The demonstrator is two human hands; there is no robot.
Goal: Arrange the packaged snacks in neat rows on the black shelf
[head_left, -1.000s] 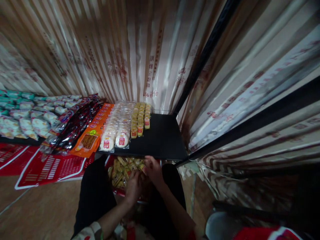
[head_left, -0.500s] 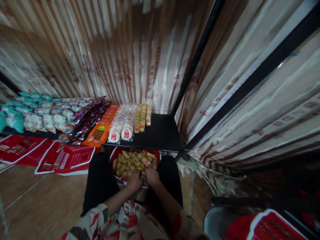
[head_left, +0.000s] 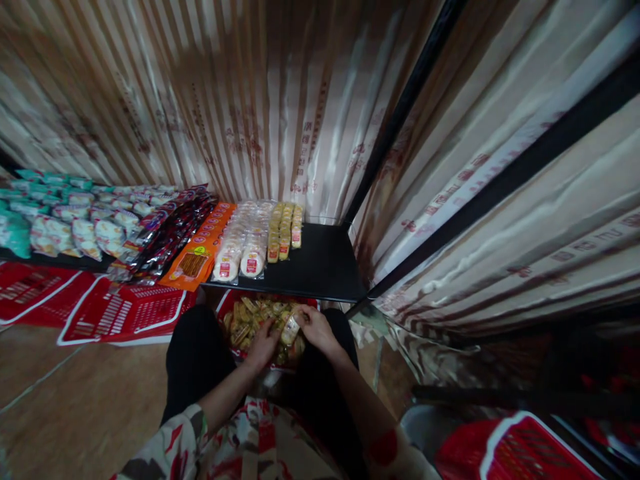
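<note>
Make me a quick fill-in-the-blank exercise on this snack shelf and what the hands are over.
The small yellow packets on the shelf form ____ columns.
The pouch directly left of the round white snacks is mainly coloured ____.
The left hand and right hand are over a basket coloured ____.
Missing words: three; orange; red.

The bare left forearm (head_left: 227, 393) and right forearm (head_left: 357, 393) reach forward, converging between the knees (head_left: 197, 327). The left hand (head_left: 265, 340) curls downward; the right hand (head_left: 317, 327), near it, makes a pinch.
</note>
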